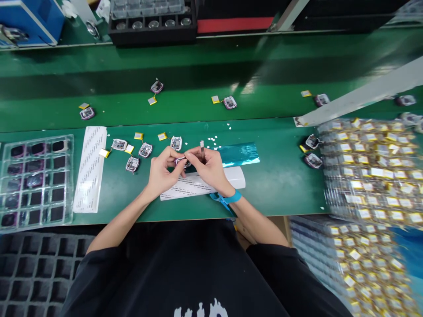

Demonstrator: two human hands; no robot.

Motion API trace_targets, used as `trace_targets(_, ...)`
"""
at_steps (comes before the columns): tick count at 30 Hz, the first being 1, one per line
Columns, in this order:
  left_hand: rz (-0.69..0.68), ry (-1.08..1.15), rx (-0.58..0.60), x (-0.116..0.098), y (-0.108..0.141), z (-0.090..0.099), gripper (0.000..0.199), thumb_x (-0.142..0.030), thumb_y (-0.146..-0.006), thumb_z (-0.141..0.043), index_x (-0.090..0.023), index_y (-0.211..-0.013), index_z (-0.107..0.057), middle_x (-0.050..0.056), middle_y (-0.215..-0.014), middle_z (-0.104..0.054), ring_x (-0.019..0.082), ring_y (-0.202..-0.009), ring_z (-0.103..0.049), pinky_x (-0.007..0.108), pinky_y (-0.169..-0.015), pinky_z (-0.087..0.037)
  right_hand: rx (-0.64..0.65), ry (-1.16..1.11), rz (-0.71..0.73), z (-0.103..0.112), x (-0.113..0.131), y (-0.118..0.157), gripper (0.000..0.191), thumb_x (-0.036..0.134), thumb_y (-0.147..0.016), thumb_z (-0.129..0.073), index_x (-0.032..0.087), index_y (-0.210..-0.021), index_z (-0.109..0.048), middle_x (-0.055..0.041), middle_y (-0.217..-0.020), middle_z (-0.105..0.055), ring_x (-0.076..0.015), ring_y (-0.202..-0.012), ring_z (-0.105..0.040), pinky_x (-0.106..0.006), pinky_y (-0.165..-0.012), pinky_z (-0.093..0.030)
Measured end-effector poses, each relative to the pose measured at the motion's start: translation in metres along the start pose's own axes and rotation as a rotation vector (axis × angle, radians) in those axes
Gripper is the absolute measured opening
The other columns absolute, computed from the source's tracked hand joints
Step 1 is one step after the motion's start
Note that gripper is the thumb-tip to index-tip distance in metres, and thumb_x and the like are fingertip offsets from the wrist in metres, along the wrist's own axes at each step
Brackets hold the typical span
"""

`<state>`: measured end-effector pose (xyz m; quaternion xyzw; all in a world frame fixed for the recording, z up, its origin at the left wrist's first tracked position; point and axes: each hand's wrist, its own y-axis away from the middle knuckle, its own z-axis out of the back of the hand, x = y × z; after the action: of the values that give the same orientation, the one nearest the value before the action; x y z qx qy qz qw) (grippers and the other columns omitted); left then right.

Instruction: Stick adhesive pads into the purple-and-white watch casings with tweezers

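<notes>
In front of my body, my left hand [165, 171] is closed around a small watch case [180, 162] with exposed electronics. My right hand [210, 166] pinches the same case from the other side, its thumb and fingertips meeting my left thumb. A flat metal tool [202, 149], possibly tweezers, sticks up between the fingers of my right hand. The fingers cover most of the case. Beneath my hands lies a printed white adhesive sheet [194, 185]. Just beyond them sits another open watch case [176, 143] with a yellow-edged battery [162, 136] wired to it.
More wired cases [145, 150] lie to the left, near a white label strip [89, 176] and a clear tray [70, 185]. Teal film [239, 154] and white scraps [213, 143] lie to the right. Stacked trays of battery units [373, 171] stand far right, below a slanted white bar [363, 94].
</notes>
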<state>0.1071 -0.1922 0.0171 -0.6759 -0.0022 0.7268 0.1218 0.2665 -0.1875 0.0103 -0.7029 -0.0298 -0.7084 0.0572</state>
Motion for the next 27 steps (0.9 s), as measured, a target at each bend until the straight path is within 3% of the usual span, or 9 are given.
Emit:
trace_targets(4,0.053,0.008,0.039,-0.011,0.0,0.001,0.013,-0.026,-0.09,-0.07,-0.02,-0.094,-0.059,-0.002,-0.073,-0.075,0.01,-0.046,-0.068,0.022,-0.051,-0.057,0.021,0.208,0.104,0.016,0.017,0.0,0.053,0.063,-0.101,-0.049,0.021,-0.084,-0.076,0.0014,-0.067,-0.066,-0.0119,-0.061,-0.059,-0.028,-0.061,-0.049)
trace_targets(6,0.015,-0.065,0.128,-0.015,0.002,0.0,0.012,-0.028,-0.092,-0.069,-0.019,-0.098,-0.065,0.002,-0.082,-0.079,0.012,-0.056,-0.072,0.025,-0.061,-0.06,-0.022,0.301,0.195,0.029,0.029,0.004,0.057,0.059,-0.107,-0.037,0.022,-0.09,-0.077,-0.0007,-0.077,-0.068,-0.0131,-0.068,-0.063,-0.03,-0.068,-0.052)
trace_targets(9,-0.071,-0.225,0.295,-0.011,0.008,-0.006,0.011,-0.028,-0.094,-0.067,-0.019,-0.094,-0.072,0.004,-0.085,-0.081,0.015,-0.071,-0.076,0.024,-0.069,-0.058,-0.274,0.459,0.301,0.051,0.037,0.021,0.063,0.059,-0.108,-0.032,0.023,-0.075,-0.072,-0.0034,-0.079,-0.066,-0.0158,-0.074,-0.064,-0.034,-0.075,-0.055)
trace_targets(11,-0.097,-0.295,0.365,-0.002,0.013,-0.013,0.013,-0.028,-0.095,-0.064,-0.019,-0.094,-0.073,0.004,-0.086,-0.081,0.014,-0.069,-0.074,0.023,-0.066,-0.055,-0.426,0.493,0.266,0.063,0.034,0.039,0.067,0.062,-0.107,-0.032,0.023,-0.062,-0.064,-0.002,-0.064,-0.061,-0.0147,-0.061,-0.059,-0.033,-0.066,-0.053)
trace_targets(12,-0.097,-0.32,0.38,0.003,0.016,-0.017,0.014,-0.029,-0.096,-0.063,-0.019,-0.095,-0.073,0.004,-0.087,-0.081,0.014,-0.065,-0.072,0.022,-0.062,-0.053,-0.439,0.465,0.215,0.069,0.031,0.05,0.068,0.063,-0.106,-0.034,0.023,-0.06,-0.063,-0.0014,-0.059,-0.06,-0.0137,-0.055,-0.057,-0.031,-0.06,-0.051)
trace_targets(16,-0.068,-0.361,0.351,0.021,0.021,-0.027,0.015,-0.03,-0.096,-0.06,-0.02,-0.096,-0.072,0.003,-0.081,-0.079,0.013,-0.058,-0.066,0.021,-0.055,-0.046,-0.229,0.291,-0.049,0.082,0.012,0.093,0.054,0.062,-0.101,-0.052,0.02,-0.075,-0.075,-0.0024,-0.061,-0.069,-0.0141,-0.053,-0.064,-0.027,-0.053,-0.052)
trace_targets(18,-0.058,-0.358,0.34,0.024,0.02,-0.028,0.016,-0.03,-0.095,-0.06,-0.019,-0.095,-0.071,0.003,-0.08,-0.078,0.013,-0.06,-0.067,0.021,-0.056,-0.046,-0.2,0.23,-0.123,0.081,0.004,0.107,0.049,0.059,-0.099,-0.057,0.018,-0.079,-0.076,-0.0043,-0.066,-0.074,-0.015,-0.056,-0.069,-0.026,-0.056,-0.056)
trace_targets(27,-0.046,-0.376,0.33,0.021,0.018,-0.027,0.014,-0.03,-0.094,-0.061,-0.019,-0.094,-0.07,0.003,-0.08,-0.078,0.012,-0.059,-0.064,0.021,-0.056,-0.045,-0.216,0.145,-0.167,0.07,-0.015,0.117,0.049,0.058,-0.101,-0.055,0.017,-0.086,-0.077,-0.0069,-0.076,-0.079,-0.0171,-0.065,-0.075,-0.027,-0.063,-0.062)
